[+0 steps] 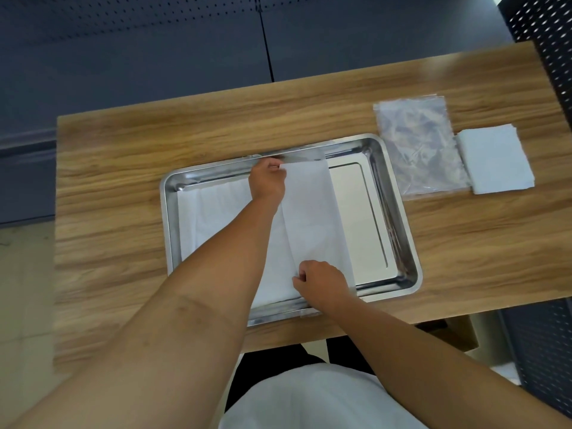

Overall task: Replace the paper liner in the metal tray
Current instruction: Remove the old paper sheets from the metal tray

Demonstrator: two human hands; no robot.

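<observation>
While my left hand (266, 181) pinches the white paper liner (309, 212) at the rectangular steel tray's (411, 252) far rim, my right hand (322, 281) pinches its near edge.

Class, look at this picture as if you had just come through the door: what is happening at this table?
A person is working on the white paper liner in a metal tray on a wooden table. The left hand pinches the paper's far edge; the right hand pinches its near edge. The paper covers the tray's left and middle, while the right part of the floor is bare. Right of the tray lie a clear plastic bag and a stack of white sheets.
</observation>
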